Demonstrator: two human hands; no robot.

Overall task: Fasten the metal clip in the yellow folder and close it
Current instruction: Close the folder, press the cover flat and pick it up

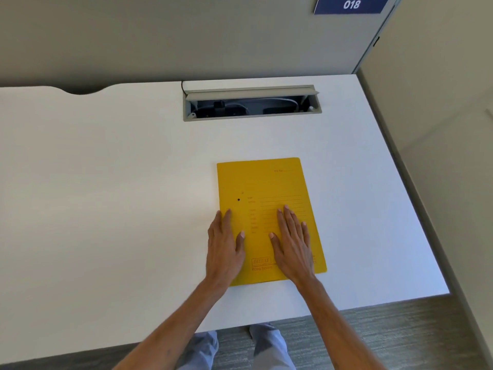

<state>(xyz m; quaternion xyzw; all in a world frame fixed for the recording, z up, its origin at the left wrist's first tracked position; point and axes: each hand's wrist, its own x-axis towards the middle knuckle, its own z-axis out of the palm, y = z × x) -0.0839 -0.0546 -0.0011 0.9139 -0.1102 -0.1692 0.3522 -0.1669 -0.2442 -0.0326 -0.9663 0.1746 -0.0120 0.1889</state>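
Both hands lie flat and spread, palms down, holding nothing, on the closed yellow folder (266, 188). I note the left hand (224, 247) on its left edge and the right hand (292, 244) on the cover. Folder rests on the white desk (106, 182), towards the front right corner.

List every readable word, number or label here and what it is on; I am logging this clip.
"018": white digits on the blue sign on the wall.
Boxed red stamp near the yellow folder's lower edge: blurred, unreadable.
Red line under that stamp: too blurred to read.
Red form lines and top-right heading on the cover: too small to read.
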